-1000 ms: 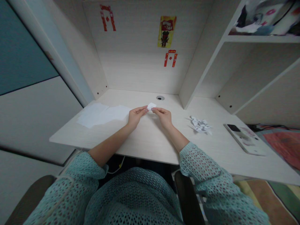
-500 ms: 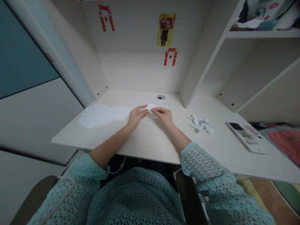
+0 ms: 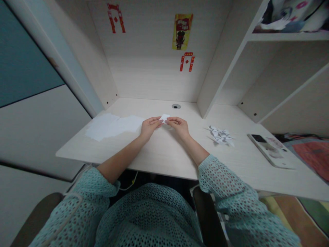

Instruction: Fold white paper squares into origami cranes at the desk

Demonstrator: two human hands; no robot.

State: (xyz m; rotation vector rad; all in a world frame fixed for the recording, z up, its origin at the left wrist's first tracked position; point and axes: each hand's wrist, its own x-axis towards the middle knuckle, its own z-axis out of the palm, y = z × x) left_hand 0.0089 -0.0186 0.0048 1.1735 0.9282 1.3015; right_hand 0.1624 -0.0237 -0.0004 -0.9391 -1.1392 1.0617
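A small piece of white paper (image 3: 165, 117) is pinched between my two hands, just above the middle of the desk. My left hand (image 3: 149, 126) grips its left side, with thumb and fingers closed on it. On the right side, my right hand (image 3: 179, 125) holds it the same way, fingertips close to those of the left. The paper looks folded, but its creases are too small to make out. White paper sheets (image 3: 113, 126) lie flat to the left of my left hand. Right of my right hand sits a little pile of folded white paper pieces (image 3: 221, 135).
A phone (image 3: 271, 151) lies at the right of the white desk (image 3: 159, 157). Behind my hands is a round cable hole (image 3: 176, 106). A vertical panel (image 3: 218, 65) rises at the back right. A chair armrest (image 3: 208, 216) stands below the desk edge.
The fingers of both hands have shifted slightly on the paper, and my right fingers now lie closer together. The sheets, pile and phone stay in place.
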